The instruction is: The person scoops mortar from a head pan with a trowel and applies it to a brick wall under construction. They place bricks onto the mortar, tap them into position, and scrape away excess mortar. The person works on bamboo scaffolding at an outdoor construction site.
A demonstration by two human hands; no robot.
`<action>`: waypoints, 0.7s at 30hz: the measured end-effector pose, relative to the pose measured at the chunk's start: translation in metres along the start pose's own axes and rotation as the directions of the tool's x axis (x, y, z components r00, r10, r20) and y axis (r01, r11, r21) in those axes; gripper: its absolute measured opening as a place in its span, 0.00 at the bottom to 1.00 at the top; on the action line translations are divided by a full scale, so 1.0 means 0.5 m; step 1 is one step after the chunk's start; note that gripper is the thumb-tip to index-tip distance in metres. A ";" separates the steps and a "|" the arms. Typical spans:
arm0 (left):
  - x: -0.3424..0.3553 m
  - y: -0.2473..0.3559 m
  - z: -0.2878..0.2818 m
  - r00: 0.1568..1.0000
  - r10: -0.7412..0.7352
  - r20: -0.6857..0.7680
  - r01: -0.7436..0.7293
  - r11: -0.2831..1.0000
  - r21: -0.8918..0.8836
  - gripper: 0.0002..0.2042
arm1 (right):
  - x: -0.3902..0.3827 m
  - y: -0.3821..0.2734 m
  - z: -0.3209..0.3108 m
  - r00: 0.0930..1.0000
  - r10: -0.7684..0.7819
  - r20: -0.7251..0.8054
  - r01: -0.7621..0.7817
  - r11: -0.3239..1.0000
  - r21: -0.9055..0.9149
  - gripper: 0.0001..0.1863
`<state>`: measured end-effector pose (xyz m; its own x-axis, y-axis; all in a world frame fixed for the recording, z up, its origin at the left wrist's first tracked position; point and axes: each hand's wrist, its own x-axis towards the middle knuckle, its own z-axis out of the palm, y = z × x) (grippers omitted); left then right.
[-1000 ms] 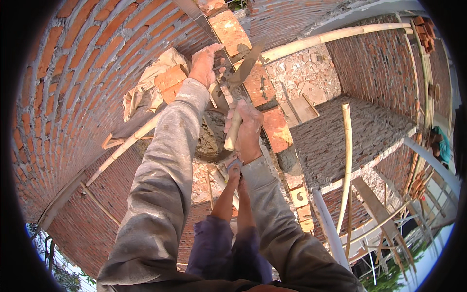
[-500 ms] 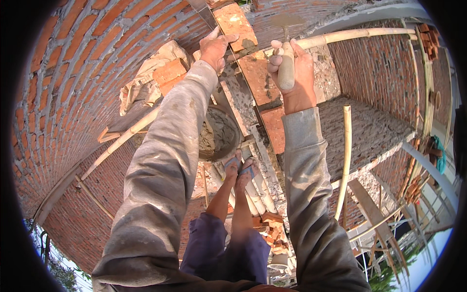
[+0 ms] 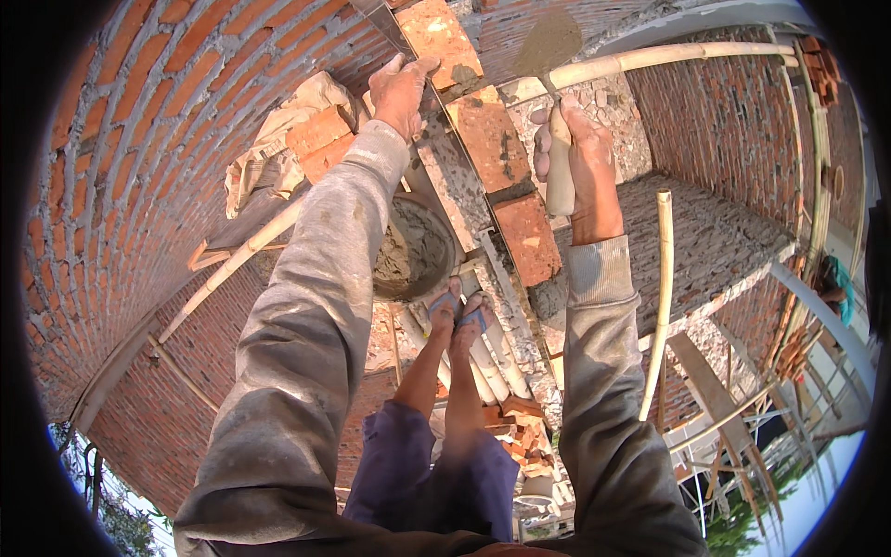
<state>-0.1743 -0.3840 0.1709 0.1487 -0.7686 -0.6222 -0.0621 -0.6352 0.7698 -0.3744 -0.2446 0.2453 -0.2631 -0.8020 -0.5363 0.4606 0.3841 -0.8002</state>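
L hand (image 3: 399, 97): part-curled at brick (image 3: 441, 42), wall's (image 3: 549, 295) L edge; hold unclear
R hand (image 3: 580, 158): wrapped rnd trowel (image 3: 549, 46) handle
Brick: best kept flush w/ wall edge

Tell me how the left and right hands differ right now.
The right hand grips the trowel by its handle; the left hand holds no trowel. The left hand is at the left edge of the brick row; the right hand is beyond its right edge. Both come out of long, brownish-grey sleeves.
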 end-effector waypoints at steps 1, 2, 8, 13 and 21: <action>-0.017 -0.012 -0.002 1.000 0.011 -0.018 -0.011 1.000 -0.015 0.40 | -0.023 0.001 -0.010 1.000 0.002 -0.012 -0.003 0.999 -0.042 0.25; -0.051 -0.039 -0.007 1.000 -0.004 -0.007 0.004 1.000 -0.031 0.42 | -0.045 0.006 -0.021 1.000 0.005 -0.027 -0.007 0.997 -0.082 0.25; -0.142 -0.134 0.031 0.987 -0.003 0.162 0.015 0.998 -0.069 0.45 | -0.106 0.059 -0.100 0.931 0.341 -0.131 -0.273 0.888 0.370 0.25; -0.109 -0.142 0.055 0.996 0.058 0.067 -0.060 0.998 0.029 0.43 | -0.129 0.086 -0.145 0.926 0.378 0.005 -0.341 0.830 0.442 0.24; -0.076 -0.133 0.048 0.997 -0.063 0.042 0.053 0.976 0.209 0.24 | -0.161 0.076 -0.165 0.896 0.440 0.062 -0.421 0.798 0.432 0.25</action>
<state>-0.1997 -0.3145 0.1399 0.1112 -0.7294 -0.6750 -0.2594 -0.6769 0.6888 -0.4056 -0.1278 0.2357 0.0192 -0.5782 -0.8157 0.8443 0.4464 -0.2965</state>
